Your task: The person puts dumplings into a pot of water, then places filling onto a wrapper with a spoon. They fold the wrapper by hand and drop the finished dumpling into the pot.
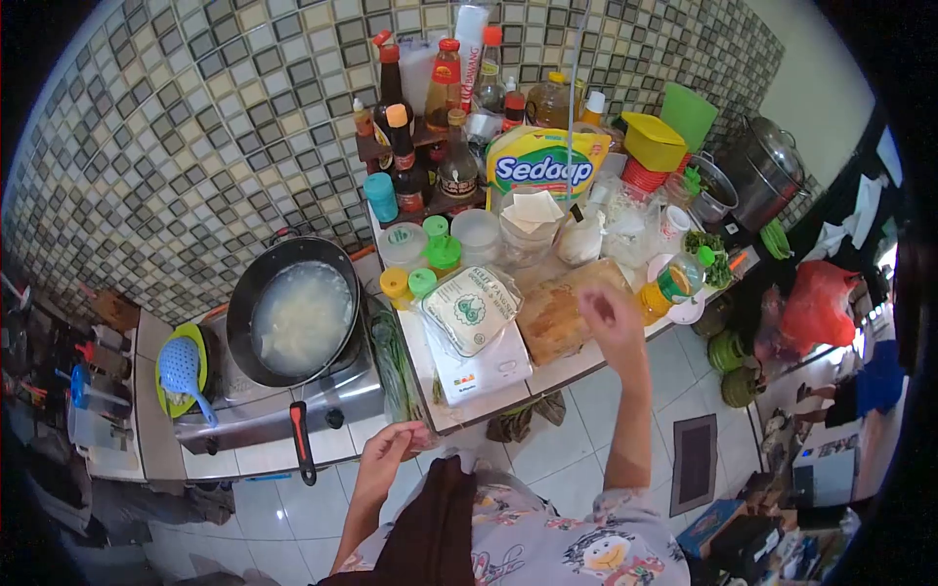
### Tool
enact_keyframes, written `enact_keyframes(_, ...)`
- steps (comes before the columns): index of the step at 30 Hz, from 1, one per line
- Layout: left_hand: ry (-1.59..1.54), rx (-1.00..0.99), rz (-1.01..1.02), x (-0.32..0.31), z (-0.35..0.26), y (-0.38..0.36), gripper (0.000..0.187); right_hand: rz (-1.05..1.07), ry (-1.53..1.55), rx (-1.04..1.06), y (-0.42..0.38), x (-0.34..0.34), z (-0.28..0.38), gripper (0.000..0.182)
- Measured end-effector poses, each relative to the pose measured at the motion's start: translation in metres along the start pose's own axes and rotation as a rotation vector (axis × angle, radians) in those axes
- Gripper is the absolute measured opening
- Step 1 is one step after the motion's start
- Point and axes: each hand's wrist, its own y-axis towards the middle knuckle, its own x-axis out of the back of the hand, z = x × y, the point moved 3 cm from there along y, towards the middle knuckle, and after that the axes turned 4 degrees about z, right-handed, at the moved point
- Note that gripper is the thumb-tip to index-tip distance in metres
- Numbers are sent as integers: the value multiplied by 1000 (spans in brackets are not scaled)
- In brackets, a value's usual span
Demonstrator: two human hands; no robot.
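My left hand (389,447) is low in the view, just in front of the counter edge, below a bundle of long green stalks (393,366). Its fingers are bent together; I cannot make out whether something small is between them. Over the wooden cutting board (557,317) is my right hand (614,327), its fingers curled in and the thumb close to them. Whatever it may hold is hidden. Left of the board, a white printed package (471,308) lies on a white kitchen scale (479,369). An oil bottle (674,283) stands right of my right hand.
A black wok (239,327) with cloudy liquid and pale food sits on the gas stove (264,410), its handle (301,444) jutting forward. A blue slotted ladle (181,366) rests on a green plate (203,344). Jars, sauce bottles and a Sedaap pack (545,166) crowd the back.
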Motion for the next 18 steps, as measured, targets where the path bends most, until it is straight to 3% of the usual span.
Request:
enact_keyframes(1,3,1,10,2,-4,4,25,-76,-95,62,21,-3,10,15)
enact_keyframes(3,11,-61,46,7,-10,12,24,-238,-406,389,58,-15,13,23)
enact_keyframes(9,13,-62,56,22,-18,29,27,-44,-541,397,110,-29,-3,34)
enact_keyframes(13,52,-35,35,19,-17,35,27,8,-451,316,121,-25,-20,32)
enact_keyframes(18,-10,-10,62,-8,-20,43,24,-48,-368,459,131,-18,-20,23)
